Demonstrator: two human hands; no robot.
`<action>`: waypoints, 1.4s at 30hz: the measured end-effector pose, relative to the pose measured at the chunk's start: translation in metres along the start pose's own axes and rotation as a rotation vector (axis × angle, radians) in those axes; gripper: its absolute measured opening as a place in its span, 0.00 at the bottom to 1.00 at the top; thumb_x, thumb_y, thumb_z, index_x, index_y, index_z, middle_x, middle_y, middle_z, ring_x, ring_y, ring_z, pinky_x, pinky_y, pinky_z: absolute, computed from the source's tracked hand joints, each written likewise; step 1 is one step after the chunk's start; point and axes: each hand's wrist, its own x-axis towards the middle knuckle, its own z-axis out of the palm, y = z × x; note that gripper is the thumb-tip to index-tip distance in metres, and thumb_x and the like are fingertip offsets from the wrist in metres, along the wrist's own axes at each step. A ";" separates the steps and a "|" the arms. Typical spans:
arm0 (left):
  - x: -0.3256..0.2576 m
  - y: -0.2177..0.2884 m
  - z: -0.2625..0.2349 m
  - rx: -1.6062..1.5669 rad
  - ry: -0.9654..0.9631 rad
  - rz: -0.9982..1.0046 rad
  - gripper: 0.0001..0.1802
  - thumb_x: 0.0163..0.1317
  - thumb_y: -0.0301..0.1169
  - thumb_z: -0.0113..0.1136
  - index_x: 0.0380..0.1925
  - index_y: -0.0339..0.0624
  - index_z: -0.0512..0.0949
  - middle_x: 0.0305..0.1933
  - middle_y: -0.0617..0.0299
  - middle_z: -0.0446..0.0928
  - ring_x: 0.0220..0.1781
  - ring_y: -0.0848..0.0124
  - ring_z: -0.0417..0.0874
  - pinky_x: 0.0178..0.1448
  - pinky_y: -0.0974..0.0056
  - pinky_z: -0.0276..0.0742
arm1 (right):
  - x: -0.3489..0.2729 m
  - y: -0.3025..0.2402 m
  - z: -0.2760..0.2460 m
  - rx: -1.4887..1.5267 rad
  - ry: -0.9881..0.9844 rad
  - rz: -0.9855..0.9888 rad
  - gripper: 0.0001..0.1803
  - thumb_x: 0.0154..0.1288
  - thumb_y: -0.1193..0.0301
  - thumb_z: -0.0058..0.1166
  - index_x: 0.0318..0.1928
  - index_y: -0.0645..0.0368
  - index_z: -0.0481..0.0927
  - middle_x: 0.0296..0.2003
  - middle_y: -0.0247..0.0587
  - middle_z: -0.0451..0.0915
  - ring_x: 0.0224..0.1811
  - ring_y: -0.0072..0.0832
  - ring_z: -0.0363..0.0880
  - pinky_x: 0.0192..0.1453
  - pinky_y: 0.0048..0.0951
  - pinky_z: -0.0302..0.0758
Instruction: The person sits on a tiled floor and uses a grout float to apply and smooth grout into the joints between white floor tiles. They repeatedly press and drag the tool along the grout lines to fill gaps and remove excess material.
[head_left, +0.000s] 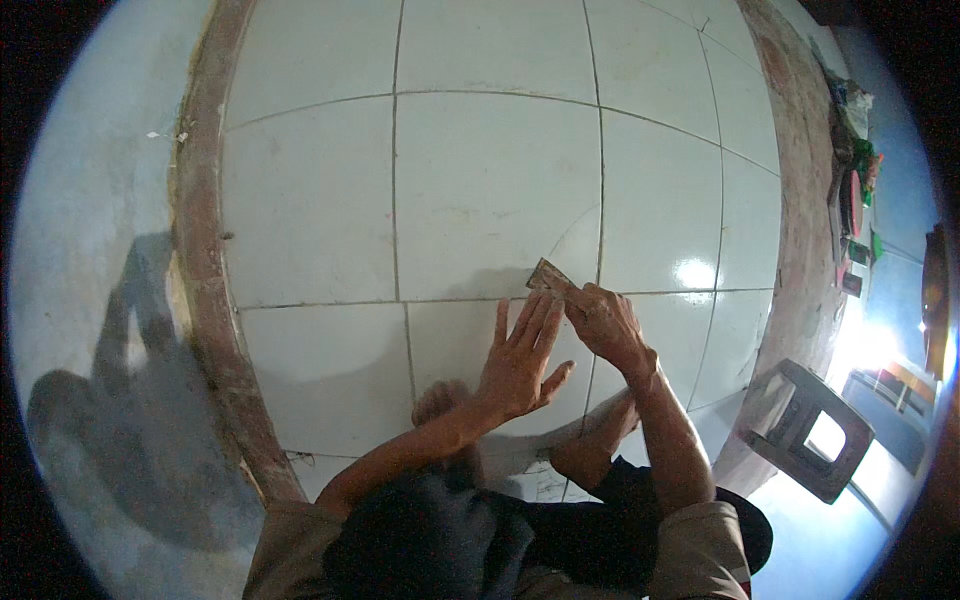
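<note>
Near the lower right corner of the central tile (pixel 490 180), head view: scraper (pixel 545 274), one, flat, brownish, blade angled toward the upper left, just above the lower joint (pixel 470 300). Right hand (pixel 607 320): fingers clamped round the scraper's handle, mostly hiding it. Left hand (pixel 522 362): empty, fingers extended and slightly apart, thumb out, fingertips just beside the blade; whether they pressed on the tile or hovered could not be told. Bare foot (pixel 592 450): below the hands. Stool (pixel 792 425), dark, with opening: at the floor's lower right edge. Border (pixel 215 250), reddish-brown: along the floor's left edge. Glare (pixel 694 272): right of the right hand.

Handling note, by judgement: good work seemed to call for a low blade, even pressure across its full edge, left fingertips clear of its path, and care at the joint, where a corner could catch.
</note>
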 end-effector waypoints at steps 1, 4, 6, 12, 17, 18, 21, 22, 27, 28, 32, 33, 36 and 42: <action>0.005 0.001 0.000 -0.085 0.074 0.027 0.51 0.67 0.53 0.60 0.80 0.37 0.50 0.84 0.42 0.47 0.85 0.47 0.48 0.83 0.29 0.34 | -0.003 0.001 -0.005 -0.031 -0.016 -0.017 0.14 0.76 0.64 0.50 0.56 0.52 0.81 0.43 0.50 0.84 0.42 0.50 0.86 0.44 0.50 0.82; 0.034 0.006 -0.002 -0.308 0.156 0.236 0.49 0.69 0.53 0.58 0.79 0.36 0.51 0.82 0.40 0.51 0.85 0.45 0.49 0.84 0.33 0.37 | -0.004 0.018 0.003 -0.163 -0.150 -0.049 0.17 0.75 0.65 0.51 0.59 0.52 0.79 0.47 0.50 0.84 0.45 0.50 0.86 0.51 0.52 0.81; 0.058 0.005 0.008 -0.348 0.121 0.266 0.49 0.69 0.54 0.58 0.79 0.36 0.51 0.81 0.39 0.52 0.85 0.47 0.50 0.84 0.34 0.37 | -0.003 0.015 0.001 -0.197 -0.243 -0.002 0.19 0.74 0.64 0.51 0.61 0.52 0.78 0.51 0.50 0.83 0.50 0.49 0.84 0.56 0.53 0.79; 0.086 -0.009 0.030 -0.368 0.088 0.217 0.38 0.67 0.57 0.59 0.65 0.36 0.72 0.59 0.42 0.79 0.61 0.46 0.79 0.68 0.39 0.68 | -0.001 0.041 0.021 -0.185 -0.176 -0.050 0.21 0.72 0.60 0.53 0.60 0.55 0.79 0.58 0.52 0.79 0.64 0.48 0.77 0.65 0.55 0.75; 0.075 -0.032 0.029 -0.323 0.364 0.163 0.36 0.66 0.62 0.56 0.52 0.37 0.80 0.48 0.44 0.83 0.49 0.43 0.83 0.58 0.40 0.75 | 0.023 0.004 0.013 -0.252 -0.340 -0.123 0.17 0.70 0.61 0.55 0.50 0.58 0.84 0.47 0.52 0.85 0.49 0.47 0.87 0.50 0.45 0.86; 0.069 -0.040 0.024 -0.316 0.422 0.183 0.32 0.65 0.58 0.58 0.48 0.36 0.81 0.45 0.45 0.83 0.47 0.45 0.85 0.56 0.43 0.77 | 0.025 -0.007 0.016 -0.265 -0.317 -0.154 0.16 0.69 0.61 0.56 0.48 0.59 0.85 0.43 0.51 0.86 0.46 0.46 0.88 0.48 0.43 0.87; 0.061 -0.052 0.017 -0.279 0.536 0.231 0.24 0.63 0.49 0.62 0.41 0.36 0.81 0.39 0.46 0.84 0.43 0.48 0.87 0.51 0.49 0.80 | 0.029 -0.025 0.018 -0.327 -0.289 -0.204 0.14 0.68 0.62 0.57 0.44 0.59 0.86 0.37 0.48 0.87 0.41 0.45 0.90 0.44 0.40 0.88; 0.062 -0.051 0.016 -0.261 0.525 0.234 0.24 0.62 0.49 0.62 0.41 0.36 0.81 0.39 0.46 0.84 0.43 0.48 0.87 0.51 0.49 0.80 | 0.031 -0.026 0.016 -0.360 -0.315 -0.190 0.14 0.67 0.62 0.57 0.44 0.60 0.86 0.37 0.47 0.87 0.41 0.45 0.90 0.45 0.40 0.88; 0.081 -0.020 0.045 -0.358 0.456 0.157 0.28 0.64 0.53 0.57 0.48 0.37 0.80 0.46 0.43 0.83 0.48 0.45 0.84 0.55 0.40 0.75 | 0.010 0.011 -0.007 -0.328 -0.207 -0.182 0.14 0.67 0.63 0.58 0.43 0.61 0.85 0.38 0.49 0.87 0.41 0.46 0.90 0.46 0.42 0.88; 0.084 -0.015 0.049 -0.372 0.464 0.150 0.28 0.64 0.53 0.57 0.48 0.38 0.80 0.45 0.44 0.83 0.47 0.45 0.84 0.55 0.40 0.75 | -0.001 0.018 -0.010 -0.326 -0.029 -0.231 0.14 0.67 0.63 0.58 0.42 0.61 0.85 0.37 0.49 0.87 0.40 0.45 0.90 0.47 0.43 0.88; 0.079 -0.020 0.046 -0.304 0.543 0.139 0.28 0.65 0.53 0.55 0.46 0.38 0.80 0.41 0.45 0.83 0.43 0.45 0.85 0.51 0.41 0.76 | 0.013 0.001 -0.009 -0.322 -0.276 -0.118 0.13 0.65 0.65 0.58 0.39 0.63 0.85 0.38 0.51 0.87 0.40 0.45 0.90 0.47 0.43 0.88; 0.073 -0.028 0.040 -0.257 0.571 0.142 0.28 0.66 0.54 0.54 0.45 0.37 0.80 0.40 0.45 0.83 0.41 0.45 0.85 0.49 0.41 0.76 | 0.021 -0.013 -0.007 -0.318 -0.302 -0.139 0.13 0.64 0.65 0.58 0.39 0.64 0.85 0.39 0.52 0.87 0.41 0.45 0.90 0.47 0.43 0.88; 0.065 -0.056 0.028 -0.355 0.599 0.178 0.29 0.67 0.54 0.50 0.40 0.35 0.82 0.35 0.45 0.83 0.35 0.44 0.84 0.43 0.42 0.77 | 0.037 -0.046 -0.001 -0.260 -0.330 -0.106 0.14 0.64 0.64 0.58 0.37 0.64 0.86 0.40 0.54 0.87 0.43 0.45 0.89 0.49 0.42 0.88; 0.081 -0.021 0.040 -0.406 0.435 0.086 0.25 0.66 0.49 0.53 0.46 0.37 0.79 0.46 0.46 0.82 0.50 0.48 0.81 0.59 0.42 0.68 | 0.023 0.007 -0.007 -0.287 -0.285 -0.081 0.15 0.67 0.62 0.57 0.44 0.60 0.86 0.42 0.51 0.87 0.44 0.44 0.90 0.48 0.41 0.88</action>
